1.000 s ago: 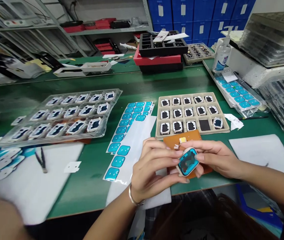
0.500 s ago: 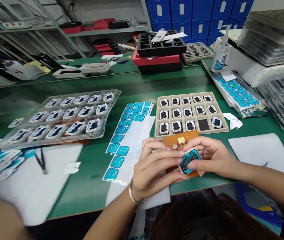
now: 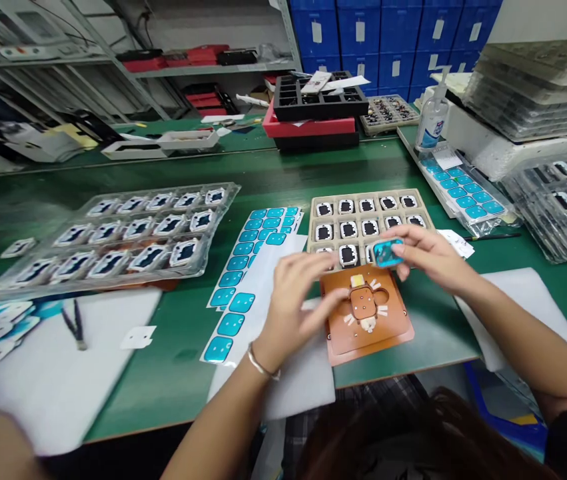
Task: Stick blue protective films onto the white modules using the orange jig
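My right hand [image 3: 430, 257] grips a small white watch case [image 3: 387, 254] with a blue film on its face, held over the front row of a beige tray [image 3: 312, 223] of similar cases. My left hand [image 3: 299, 300] is apart from it, fingers spread with nothing in them, above the left side of an orange-brown fixture plate [image 3: 370, 350]. A rounded square recess and small white pieces show on that plate. Left of my left hand lie sheets of blue film stickers [image 3: 231, 325]. The right end of the tray's front row is hidden behind my right hand.
A clear tray [image 3: 198, 267] of watch cases lies left. Tweezers [image 3: 74, 325] rest on a white foam sheet [image 3: 108, 373]. Another white sheet [image 3: 518, 300] is under my right forearm. Behind stand stacked black and red trays [image 3: 313, 127], a pump bottle [image 3: 432, 120] and stacked clear trays [image 3: 563, 193].
My right hand has carried the watch case away from the fixture plate, up and back to the tray. My left hand has let go of it and opened, uncovering the plate.
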The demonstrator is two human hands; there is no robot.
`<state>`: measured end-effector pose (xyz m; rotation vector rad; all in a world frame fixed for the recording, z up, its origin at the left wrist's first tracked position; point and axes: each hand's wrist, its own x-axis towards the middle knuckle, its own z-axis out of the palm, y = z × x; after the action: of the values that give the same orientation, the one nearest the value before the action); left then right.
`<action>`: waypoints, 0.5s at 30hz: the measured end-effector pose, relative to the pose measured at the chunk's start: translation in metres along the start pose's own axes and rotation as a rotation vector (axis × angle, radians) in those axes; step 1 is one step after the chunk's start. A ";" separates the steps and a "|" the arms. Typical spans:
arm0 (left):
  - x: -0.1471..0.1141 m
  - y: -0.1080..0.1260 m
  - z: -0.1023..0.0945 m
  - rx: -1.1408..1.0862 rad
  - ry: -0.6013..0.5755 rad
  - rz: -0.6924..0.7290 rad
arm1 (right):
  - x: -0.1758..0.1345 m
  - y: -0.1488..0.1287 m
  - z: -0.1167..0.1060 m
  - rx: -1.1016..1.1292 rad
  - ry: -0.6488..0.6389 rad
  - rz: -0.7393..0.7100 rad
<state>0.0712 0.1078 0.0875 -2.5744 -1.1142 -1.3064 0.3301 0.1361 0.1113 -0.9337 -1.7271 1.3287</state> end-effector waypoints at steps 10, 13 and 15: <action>-0.006 -0.057 0.010 0.611 -0.511 -0.998 | 0.009 0.021 -0.028 -1.327 -0.142 0.034; -0.001 -0.055 0.009 0.592 -0.548 -1.036 | 0.009 0.024 -0.027 -1.368 -0.201 0.000; 0.002 -0.053 0.008 0.589 -0.536 -1.032 | 0.010 0.025 -0.030 -1.404 -0.207 -0.013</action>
<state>0.0444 0.1509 0.0694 -1.8996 -2.6126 -0.1320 0.3548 0.1624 0.0936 -1.4733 -2.7989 -0.0273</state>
